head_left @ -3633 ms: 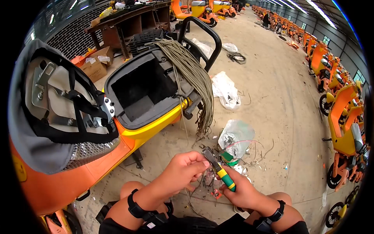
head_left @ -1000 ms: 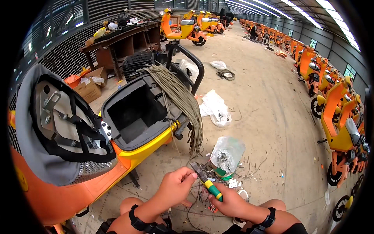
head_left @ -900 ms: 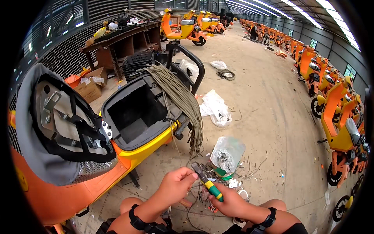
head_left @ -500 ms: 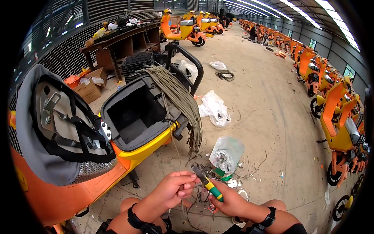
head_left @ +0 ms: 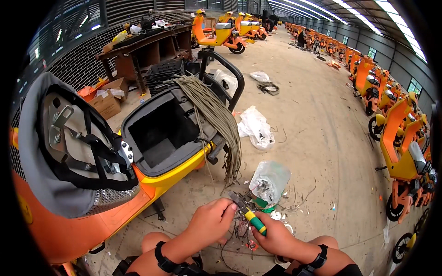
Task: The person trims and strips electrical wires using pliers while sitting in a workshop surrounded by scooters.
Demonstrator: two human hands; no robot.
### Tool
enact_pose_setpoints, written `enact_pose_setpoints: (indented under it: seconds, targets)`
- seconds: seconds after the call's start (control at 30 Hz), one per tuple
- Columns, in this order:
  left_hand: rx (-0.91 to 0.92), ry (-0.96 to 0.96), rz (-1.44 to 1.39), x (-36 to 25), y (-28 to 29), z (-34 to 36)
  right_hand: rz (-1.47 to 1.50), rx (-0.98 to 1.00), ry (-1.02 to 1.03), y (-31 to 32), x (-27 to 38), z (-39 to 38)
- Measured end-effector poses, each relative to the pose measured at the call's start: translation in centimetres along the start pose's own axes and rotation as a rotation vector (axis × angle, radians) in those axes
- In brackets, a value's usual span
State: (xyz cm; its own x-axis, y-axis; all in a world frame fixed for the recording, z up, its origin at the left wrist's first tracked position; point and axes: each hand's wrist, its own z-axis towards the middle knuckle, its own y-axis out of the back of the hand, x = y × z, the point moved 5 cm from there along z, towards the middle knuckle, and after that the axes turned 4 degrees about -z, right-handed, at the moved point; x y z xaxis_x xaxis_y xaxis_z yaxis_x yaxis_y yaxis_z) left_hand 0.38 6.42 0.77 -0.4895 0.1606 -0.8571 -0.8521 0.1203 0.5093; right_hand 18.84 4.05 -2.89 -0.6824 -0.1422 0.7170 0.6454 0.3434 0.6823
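Observation:
My right hand is closed around pliers with green and yellow handles, their metal head tilted up toward the left. My left hand is pinched right beside the pliers' jaws; whatever its fingertips hold is too small to make out. Both hands are low in the picture, over scattered wires and scraps on the floor. At the left stands an orange and yellow scooter with its grey-covered seat raised and its black storage compartment uncovered. A bundle of drab cords drapes over the compartment's rear.
A translucent bag and a white bag lie ahead. A workbench, black crates and a cardboard box are at the back left. Rows of scooters line the right; another person is far off.
My left hand's lower fingers, loosely spread half a second ago, have curled in, and the hand has shifted slightly up and right toward the pliers. The right hand still grips the pliers.

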Motion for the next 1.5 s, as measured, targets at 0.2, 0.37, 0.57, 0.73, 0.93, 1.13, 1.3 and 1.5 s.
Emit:
enact_pose_setpoints:
  seconds: [0.2,0.37,0.57,0.73,0.93,1.13,1.3,1.5]
  targets:
    - [-0.109,-0.217,0.225,-0.1,-0.2,-0.1,0.013,0.018,-0.035,0.1,0.2,-0.1]
    - [-0.115,-0.256,0.342,0.0,-0.5,-0.2,0.017,0.074,-0.134,0.3,1.0,-0.4]
    - [-0.042,-0.213,0.357,0.3,-0.9,-0.2,-0.041,0.102,-0.134,0.1,0.4,-0.5]
    - [0.191,0.189,-0.184,0.6,-0.4,-0.3,0.047,0.120,-0.052,-0.2,-0.5,-0.5]
    - [0.337,0.351,-0.706,2.5,-1.3,-0.5,0.153,0.095,0.111,0.2,0.0,-0.3]
    - [0.429,0.544,-1.127,1.7,-1.1,-1.2,0.187,0.113,0.209,0.6,0.8,-0.2]
    - [0.522,0.538,-1.475,1.0,-1.5,-1.9,0.135,0.013,0.369,0.5,0.6,0.0]
    - [0.604,0.508,-1.608,0.5,-2.1,-2.6,0.096,0.015,0.389,0.8,1.5,0.0]
